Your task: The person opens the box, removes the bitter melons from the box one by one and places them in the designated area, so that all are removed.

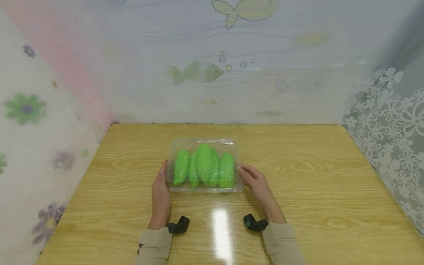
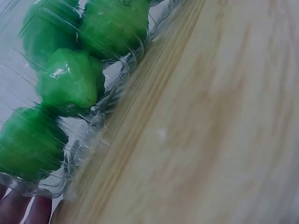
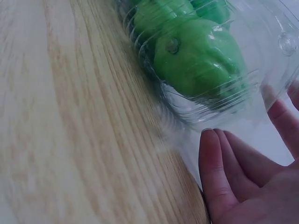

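Crosswise, the clear box (image 1: 212,190) of green, fruit-shaped pieces (image 1: 203,162) lies between left grip (image 1: 161,195) and right grip (image 1: 259,187), both spread, fingers touching opposite ends of its long axis; neither clearly nearer.

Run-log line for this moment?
clear rectangular plastic box: bright-green elongated pieces inside | left hand: touching left end | right hand: gripping right end | yellowish wood-grain table: below
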`<state>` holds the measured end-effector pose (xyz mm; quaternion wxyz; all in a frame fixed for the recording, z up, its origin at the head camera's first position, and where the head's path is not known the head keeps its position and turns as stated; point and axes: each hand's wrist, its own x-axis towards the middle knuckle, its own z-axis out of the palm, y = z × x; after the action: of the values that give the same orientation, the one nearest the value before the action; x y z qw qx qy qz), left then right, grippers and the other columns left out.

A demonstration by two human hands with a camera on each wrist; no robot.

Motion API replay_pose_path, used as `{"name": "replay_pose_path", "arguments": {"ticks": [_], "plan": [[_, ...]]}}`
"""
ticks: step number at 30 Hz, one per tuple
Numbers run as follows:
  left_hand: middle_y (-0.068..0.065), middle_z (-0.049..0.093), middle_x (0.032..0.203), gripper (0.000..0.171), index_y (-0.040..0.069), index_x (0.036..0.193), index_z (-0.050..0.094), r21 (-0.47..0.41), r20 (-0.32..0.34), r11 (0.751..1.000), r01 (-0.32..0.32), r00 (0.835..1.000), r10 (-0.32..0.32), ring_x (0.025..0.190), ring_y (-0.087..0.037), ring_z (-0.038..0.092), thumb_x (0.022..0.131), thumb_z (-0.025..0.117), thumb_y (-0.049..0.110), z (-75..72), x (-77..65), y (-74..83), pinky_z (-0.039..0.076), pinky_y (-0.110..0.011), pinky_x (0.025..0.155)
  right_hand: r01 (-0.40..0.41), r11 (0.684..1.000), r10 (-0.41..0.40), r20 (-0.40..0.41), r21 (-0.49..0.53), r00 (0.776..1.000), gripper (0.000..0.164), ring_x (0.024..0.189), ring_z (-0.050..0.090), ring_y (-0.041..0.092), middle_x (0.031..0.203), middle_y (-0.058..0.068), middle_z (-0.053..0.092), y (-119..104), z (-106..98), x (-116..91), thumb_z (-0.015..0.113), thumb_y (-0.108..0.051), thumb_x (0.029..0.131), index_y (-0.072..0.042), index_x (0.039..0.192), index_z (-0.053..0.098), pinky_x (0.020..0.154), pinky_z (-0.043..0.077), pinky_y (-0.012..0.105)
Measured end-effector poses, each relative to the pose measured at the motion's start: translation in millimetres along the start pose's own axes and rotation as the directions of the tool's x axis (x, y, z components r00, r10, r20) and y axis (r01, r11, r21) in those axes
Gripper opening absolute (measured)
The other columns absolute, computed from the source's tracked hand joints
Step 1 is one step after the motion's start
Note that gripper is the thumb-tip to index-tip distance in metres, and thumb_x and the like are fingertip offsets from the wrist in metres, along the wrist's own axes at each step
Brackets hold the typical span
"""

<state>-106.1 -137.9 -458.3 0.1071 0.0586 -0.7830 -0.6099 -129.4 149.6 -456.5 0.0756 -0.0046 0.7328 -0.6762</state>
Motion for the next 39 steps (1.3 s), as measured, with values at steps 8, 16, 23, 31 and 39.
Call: {"name": "replay_pose_path", "arguments": {"ticks": [8, 16, 23, 31, 39], "plan": [[0.016, 0.028, 0.14, 0.051, 0.028, 0.138, 0.032, 0.021, -0.048, 1.0, 0.022, 0.999, -0.021, 0.129, -0.004, 0.021, 0.094, 0.012, 0.047, -3.2, -0.6, -0.5, 0.016, -0.029, 0.105, -0.004, 0.999, 0.006, 0.042, -0.034, 0.999, 0.05, 0.118, 0.042, 0.019, 0.132, -0.001, 0.045, -0.6, 2.4, -0.3, 0.05, -0.046, 0.085, -0.014, 0.124, 0.053, 0.091, 0.038, 0.04], [0.017, 0.027, 0.14, 0.05, 0.031, 0.137, 0.031, -0.021, -0.07, 0.999, 0.036, 0.997, -0.037, 0.129, -0.002, 0.02, 0.094, 0.014, 0.049, -5.3, -0.6, 0.0, 0.016, -0.029, 0.105, 0.048, 0.979, -0.022, 0.133, -0.196, 0.991, 0.046, 0.13, 0.024, 0.026, 0.143, 0.007, 0.027, -31.7, 8.7, -15.4, 0.042, -0.033, 0.093, -0.01, 0.133, 0.042, 0.099, 0.026, 0.047], [0.018, 0.029, 0.139, 0.05, 0.03, 0.137, 0.033, -0.037, -0.079, 0.998, 0.041, 0.996, -0.044, 0.129, -0.002, 0.021, 0.094, 0.015, 0.049, -6.6, -1.2, 2.0, 0.017, -0.029, 0.104, 0.096, 0.947, -0.048, 0.16, -0.306, 0.986, 0.049, 0.132, 0.017, 0.029, 0.145, 0.007, 0.022, -24.8, 7.5, -13.1, 0.037, -0.038, 0.094, -0.013, 0.136, 0.038, 0.101, 0.016, 0.053], [0.018, 0.029, 0.139, 0.049, 0.03, 0.137, 0.034, -0.049, -0.077, 0.998, 0.039, 0.996, -0.043, 0.129, -0.002, 0.021, 0.095, 0.015, 0.047, -6.6, -0.7, 3.6, 0.017, -0.028, 0.104, 0.127, 0.884, -0.074, 0.132, -0.45, 0.988, 0.058, 0.13, 0.022, 0.023, 0.142, -0.001, 0.027, -14.5, 7.0, -7.6, 0.03, -0.055, 0.09, -0.021, 0.136, 0.039, 0.101, 0.02, 0.049], [0.017, 0.026, 0.141, 0.048, 0.03, 0.138, 0.031, -0.085, -0.048, 0.996, 0.042, 0.998, -0.046, 0.129, -0.002, 0.018, 0.095, 0.015, 0.045, -5.5, -0.2, 4.7, 0.015, -0.029, 0.105, 0.164, 0.683, -0.14, 0.093, -0.712, 0.986, 0.053, 0.126, 0.032, 0.025, 0.142, 0.0, 0.031, -25.1, 10.6, -9.7, 0.021, -0.051, 0.093, -0.026, 0.134, 0.043, 0.089, 0.033, 0.056]]}}
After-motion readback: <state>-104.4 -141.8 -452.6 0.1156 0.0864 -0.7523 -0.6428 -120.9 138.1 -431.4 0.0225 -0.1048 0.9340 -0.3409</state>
